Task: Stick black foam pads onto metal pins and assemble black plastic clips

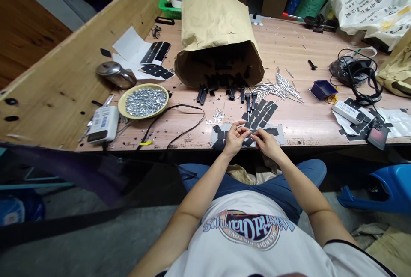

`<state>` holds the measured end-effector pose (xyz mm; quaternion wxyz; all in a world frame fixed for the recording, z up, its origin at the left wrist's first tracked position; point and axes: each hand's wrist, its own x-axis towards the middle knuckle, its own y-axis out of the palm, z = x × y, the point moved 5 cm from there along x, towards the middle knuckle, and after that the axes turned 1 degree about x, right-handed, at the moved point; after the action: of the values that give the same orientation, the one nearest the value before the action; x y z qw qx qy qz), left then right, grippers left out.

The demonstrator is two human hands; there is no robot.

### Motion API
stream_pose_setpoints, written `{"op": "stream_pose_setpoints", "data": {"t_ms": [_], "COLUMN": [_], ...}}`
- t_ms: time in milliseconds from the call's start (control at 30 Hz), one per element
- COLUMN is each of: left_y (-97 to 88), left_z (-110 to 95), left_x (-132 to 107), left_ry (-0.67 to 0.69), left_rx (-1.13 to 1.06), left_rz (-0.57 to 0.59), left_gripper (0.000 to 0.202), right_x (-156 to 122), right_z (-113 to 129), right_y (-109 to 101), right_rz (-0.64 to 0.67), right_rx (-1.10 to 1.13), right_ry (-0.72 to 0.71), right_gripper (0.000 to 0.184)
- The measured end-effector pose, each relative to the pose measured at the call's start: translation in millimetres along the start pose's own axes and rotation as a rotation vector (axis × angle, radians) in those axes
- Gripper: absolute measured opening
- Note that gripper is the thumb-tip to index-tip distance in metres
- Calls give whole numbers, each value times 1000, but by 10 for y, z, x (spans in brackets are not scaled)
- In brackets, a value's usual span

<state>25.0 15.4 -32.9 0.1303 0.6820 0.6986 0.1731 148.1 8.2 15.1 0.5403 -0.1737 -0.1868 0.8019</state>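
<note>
My left hand and my right hand meet at the near edge of the wooden table, fingers pinched together on a thin light-coloured piece held between them. Just beyond the hands lies a grey sheet with black pads stuck on it. More black pads are scattered behind it. A few black handled parts lie further back, beside a heap of thin metal pins.
A big brown paper sack lies open toward me with black parts spilling out. A yellow dish of small metal bits, a white adapter and a black cable sit left. A blue tray and tangled cables sit right.
</note>
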Motion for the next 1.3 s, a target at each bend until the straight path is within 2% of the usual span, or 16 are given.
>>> {"op": "stream_pose_setpoints", "data": {"t_ms": [133,267,400,467,533,600,667,800,833,933,967,1100,1233,1300], "left_y": [-37,-93,-34,-1,-3,-40,-86,-156,-170,-217,-232,-249,-234,-234], "left_z": [-10,-12,82,148,190,187,150,68,51,10,3,-5,-36,-43], "left_x": [37,64,45,38,43,60,78,108,114,129,133,149,156,155], "left_ry": [-12,-5,-52,-86,-101,-74,-30,3,5,19,21,11,42,41], "left_rx": [-2,11,30,58,107,166,223,292,301,316,319,314,317,317], "left_rz": [-11,-36,26,50,38,-3,-44,-92,-103,-144,-159,-180,-191,-209], "left_gripper": [44,42,42,42,43,44,43,35,34,31,30,29,27,25], "right_x": [-9,-132,-283,-322,-346,-371,-382,-350,-348,-363,-365,-328,-304,-277], "right_z": [-81,-81,-155,-263,-397,-515,-585,-576,-564,-551,-547,-500,-502,-500], "right_y": [34,-15,-59,-132,-242,-336,-338,-118,-95,-152,-158,-87,-211,-174], "right_rz": [80,98,93,0,-151,-298,-353,-184,-179,-301,-303,-123,-255,-181], "right_rx": [99,-15,-165,-251,-372,-495,-567,-563,-560,-577,-583,-585,-601,-569], "right_ry": [84,-35,-97,-54,26,116,172,111,102,154,164,129,252,201], "right_gripper": [26,35,38,39,39,38,38,37,37,39,39,35,39,36]}}
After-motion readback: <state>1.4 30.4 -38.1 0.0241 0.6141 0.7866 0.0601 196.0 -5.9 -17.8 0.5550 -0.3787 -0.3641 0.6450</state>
